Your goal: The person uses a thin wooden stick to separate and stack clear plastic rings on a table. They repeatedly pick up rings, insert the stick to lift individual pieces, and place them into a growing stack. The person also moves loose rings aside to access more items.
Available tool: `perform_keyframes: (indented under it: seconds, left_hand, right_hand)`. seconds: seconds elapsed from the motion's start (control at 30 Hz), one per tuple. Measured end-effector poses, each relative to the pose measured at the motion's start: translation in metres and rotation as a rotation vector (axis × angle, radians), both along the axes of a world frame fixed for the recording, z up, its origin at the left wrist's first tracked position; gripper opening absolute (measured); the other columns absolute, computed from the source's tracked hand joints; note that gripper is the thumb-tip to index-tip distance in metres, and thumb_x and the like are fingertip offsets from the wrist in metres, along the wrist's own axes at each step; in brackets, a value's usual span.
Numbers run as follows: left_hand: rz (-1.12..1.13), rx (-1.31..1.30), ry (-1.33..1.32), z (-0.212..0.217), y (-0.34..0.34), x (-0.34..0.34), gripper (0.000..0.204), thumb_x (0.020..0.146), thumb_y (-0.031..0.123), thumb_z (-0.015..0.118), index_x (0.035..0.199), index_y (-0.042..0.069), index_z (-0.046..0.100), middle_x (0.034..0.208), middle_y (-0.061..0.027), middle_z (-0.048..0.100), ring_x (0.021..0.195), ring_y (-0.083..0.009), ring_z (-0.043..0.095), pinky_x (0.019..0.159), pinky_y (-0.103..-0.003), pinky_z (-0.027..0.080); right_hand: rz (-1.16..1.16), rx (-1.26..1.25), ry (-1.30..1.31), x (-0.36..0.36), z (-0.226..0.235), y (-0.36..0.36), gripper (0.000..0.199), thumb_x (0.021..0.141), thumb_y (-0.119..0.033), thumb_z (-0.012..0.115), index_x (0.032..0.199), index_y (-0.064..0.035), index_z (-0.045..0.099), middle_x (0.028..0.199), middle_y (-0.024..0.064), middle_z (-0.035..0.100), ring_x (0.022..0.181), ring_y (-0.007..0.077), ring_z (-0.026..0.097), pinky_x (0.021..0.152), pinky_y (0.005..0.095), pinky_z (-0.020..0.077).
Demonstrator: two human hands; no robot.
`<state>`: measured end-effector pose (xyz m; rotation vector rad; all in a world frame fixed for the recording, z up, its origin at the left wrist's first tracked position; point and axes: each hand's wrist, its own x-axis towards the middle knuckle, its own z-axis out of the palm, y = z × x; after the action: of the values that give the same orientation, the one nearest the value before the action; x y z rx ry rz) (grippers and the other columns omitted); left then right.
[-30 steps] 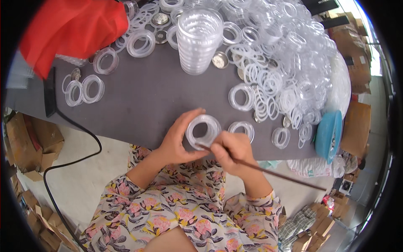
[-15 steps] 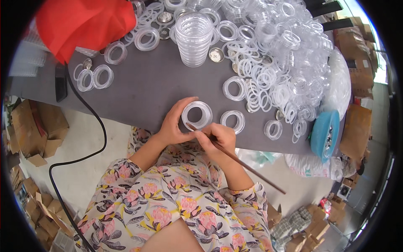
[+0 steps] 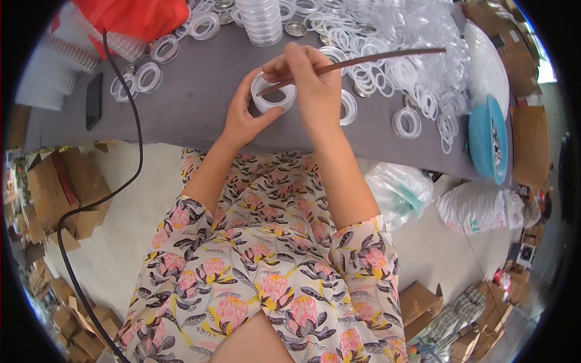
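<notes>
My left hand (image 3: 245,118) grips a clear round plastic lid ring (image 3: 273,94) just above the grey table (image 3: 200,112). My right hand (image 3: 311,85) holds a thin brown stick (image 3: 375,59), whose near tip pokes into the ring while its long end points right over the table. Both hands sit close together near the table's front edge. A heap of clear plastic rings (image 3: 411,54) spreads across the table behind and to the right of the hands.
A stack of clear round containers (image 3: 260,21) stands behind the hands. A red bag (image 3: 142,15) lies far left, a dark phone (image 3: 94,100) and black cable (image 3: 130,121) left. A blue bowl (image 3: 487,139) sits right. Plastic bags (image 3: 478,209) and cardboard boxes (image 3: 57,193) lie on the floor.
The view has tilted down. My right hand has swung the stick so its long end now points up and right over the table instead of down toward my lap.
</notes>
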<state>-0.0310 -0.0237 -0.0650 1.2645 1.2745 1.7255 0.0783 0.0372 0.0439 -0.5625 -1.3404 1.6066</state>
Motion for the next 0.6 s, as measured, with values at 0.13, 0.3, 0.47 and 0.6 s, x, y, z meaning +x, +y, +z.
perform_keyframes:
  seconds: [0.13,0.3,0.47,0.6]
  left_hand:
    - [-0.004,0.01,0.039,-0.001,0.001,0.0,0.075,0.069,0.011,0.075,0.132,0.001,0.036,0.122,-0.0106,0.05,0.114,-0.0182,0.048,0.097,-0.032,0.038]
    - [0.027,0.018,0.035,0.004,0.003,0.005,0.075,0.069,0.012,0.075,0.133,0.001,0.036,0.123,-0.0116,0.049,0.114,-0.0194,0.048,0.097,-0.033,0.038]
    - [-0.014,0.001,-0.004,0.007,0.001,0.005,0.075,0.069,0.012,0.075,0.133,0.002,0.036,0.123,-0.0123,0.049,0.114,-0.0201,0.048,0.096,-0.033,0.038]
    - [-0.023,-0.018,0.04,0.012,0.0,0.003,0.078,0.069,0.01,0.074,0.135,0.002,0.033,0.125,-0.0127,0.048,0.116,-0.0207,0.047,0.099,-0.034,0.036]
  right_hand:
    - [-0.107,-0.121,0.198,0.006,-0.004,-0.006,0.049,0.096,-0.036,0.04,0.059,-0.0049,0.043,0.057,0.0083,0.05,0.048,0.0151,0.046,0.047,0.0279,0.0407]
    - [-0.199,-0.229,0.38,0.004,-0.012,-0.01,0.055,0.097,-0.038,0.037,0.051,-0.009,0.033,0.046,0.003,0.036,0.039,0.0102,0.029,0.037,0.0246,0.0257]
    - [-0.177,-0.218,0.385,-0.002,-0.01,-0.01,0.057,0.098,-0.04,0.035,0.049,-0.0118,0.027,0.043,0.0004,0.03,0.037,0.0087,0.022,0.035,0.024,0.0158]
    - [-0.15,-0.144,0.419,-0.01,-0.013,-0.007,0.057,0.098,-0.04,0.034,0.049,-0.0118,0.025,0.043,0.0003,0.028,0.037,0.0086,0.022,0.035,0.0241,0.0146]
